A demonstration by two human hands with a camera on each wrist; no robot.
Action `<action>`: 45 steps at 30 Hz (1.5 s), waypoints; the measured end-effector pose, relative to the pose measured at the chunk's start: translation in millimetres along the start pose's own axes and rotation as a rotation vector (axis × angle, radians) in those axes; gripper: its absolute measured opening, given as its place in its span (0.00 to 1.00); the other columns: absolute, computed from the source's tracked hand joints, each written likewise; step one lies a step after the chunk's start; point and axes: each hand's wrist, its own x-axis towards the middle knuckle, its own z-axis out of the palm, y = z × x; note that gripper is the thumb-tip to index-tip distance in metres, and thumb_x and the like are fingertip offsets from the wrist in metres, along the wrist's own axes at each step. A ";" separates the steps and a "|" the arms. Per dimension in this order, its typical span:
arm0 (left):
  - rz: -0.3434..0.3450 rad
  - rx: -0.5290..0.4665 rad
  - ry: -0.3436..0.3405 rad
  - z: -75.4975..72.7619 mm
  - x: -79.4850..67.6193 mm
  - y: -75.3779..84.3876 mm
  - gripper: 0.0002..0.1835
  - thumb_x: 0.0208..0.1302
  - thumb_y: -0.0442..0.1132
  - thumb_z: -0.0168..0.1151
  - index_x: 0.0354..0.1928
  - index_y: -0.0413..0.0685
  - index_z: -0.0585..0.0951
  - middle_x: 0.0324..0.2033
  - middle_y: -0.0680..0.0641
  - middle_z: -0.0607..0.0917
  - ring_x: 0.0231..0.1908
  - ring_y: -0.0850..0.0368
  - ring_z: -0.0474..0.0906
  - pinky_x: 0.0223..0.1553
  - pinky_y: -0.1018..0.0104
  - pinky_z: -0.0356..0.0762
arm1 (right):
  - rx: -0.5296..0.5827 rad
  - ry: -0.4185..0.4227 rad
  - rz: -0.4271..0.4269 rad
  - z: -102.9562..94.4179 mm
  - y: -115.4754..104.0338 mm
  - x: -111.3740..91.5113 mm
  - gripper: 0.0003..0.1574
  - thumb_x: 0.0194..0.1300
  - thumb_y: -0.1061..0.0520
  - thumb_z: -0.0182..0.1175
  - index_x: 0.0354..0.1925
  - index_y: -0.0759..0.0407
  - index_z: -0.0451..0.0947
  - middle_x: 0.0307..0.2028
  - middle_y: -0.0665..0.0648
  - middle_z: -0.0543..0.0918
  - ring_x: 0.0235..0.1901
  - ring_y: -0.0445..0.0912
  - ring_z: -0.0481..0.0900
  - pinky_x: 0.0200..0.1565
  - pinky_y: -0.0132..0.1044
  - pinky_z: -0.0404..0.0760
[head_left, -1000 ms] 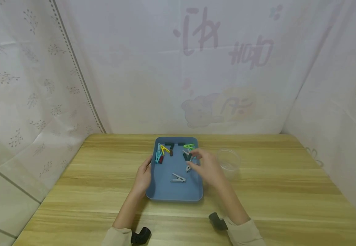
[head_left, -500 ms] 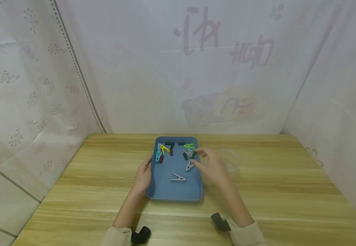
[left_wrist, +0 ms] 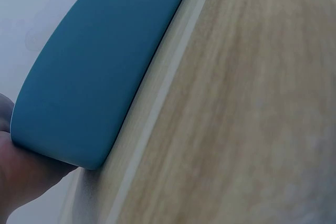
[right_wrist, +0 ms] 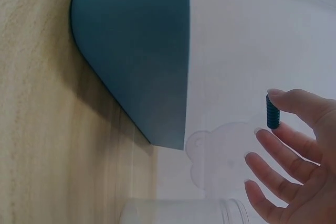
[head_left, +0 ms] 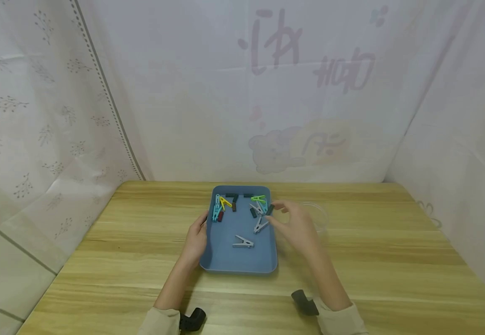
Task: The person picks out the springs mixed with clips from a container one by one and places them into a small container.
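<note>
In the head view, a blue tray (head_left: 238, 260) holds grey, yellow, light green and light blue clothespins and several short dark cylinders. My right hand (head_left: 296, 228) is over the tray's right edge. Between its thumb and index finger it pinches a small dark green ribbed cylinder (right_wrist: 273, 112), upright in the right wrist view, its other fingers spread. My left hand (head_left: 195, 239) holds the tray's left side; the left wrist view shows only part of it at the tray's end. A grey clothespin (head_left: 243, 242) lies alone near the tray's front, another grey clothespin (head_left: 261, 225) by the right wall.
A clear round plastic container (head_left: 318, 216) stands on the wooden table (head_left: 384, 260) right of the tray, partly behind my right hand. A yellow clothespin (head_left: 225, 203) and a dark red cylinder (head_left: 220, 216) lie inside the tray's left side. Patterned white curtains surround the table.
My right hand has lifted the dark green cylinder away from the grey clothespins and carried it right, to the tray's right edge. My left hand stays on the tray.
</note>
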 end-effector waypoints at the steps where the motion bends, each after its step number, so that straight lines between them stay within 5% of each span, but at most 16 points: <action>1: 0.000 0.000 -0.001 0.2 0.2 -0.1 0.27 0.84 0.29 0.34 0.79 0.28 0.58 0.80 0.29 0.58 0.81 0.33 0.48 0.81 0.37 0.48 | 0.000 0.001 0.005 -1.1 0.2 -0.2 0.27 0.70 0.54 0.71 0.63 0.63 0.80 0.57 0.64 0.86 0.60 0.64 0.81 0.62 0.64 0.79; 45: -0.001 0.005 -0.002 0.4 -0.8 -0.1 0.27 0.84 0.28 0.34 0.80 0.27 0.57 0.80 0.28 0.57 0.81 0.32 0.48 0.80 0.37 0.48 | -0.023 0.069 0.048 -46.4 21.3 -3.3 0.27 0.71 0.53 0.69 0.62 0.66 0.80 0.60 0.68 0.83 0.61 0.66 0.79 0.61 0.67 0.78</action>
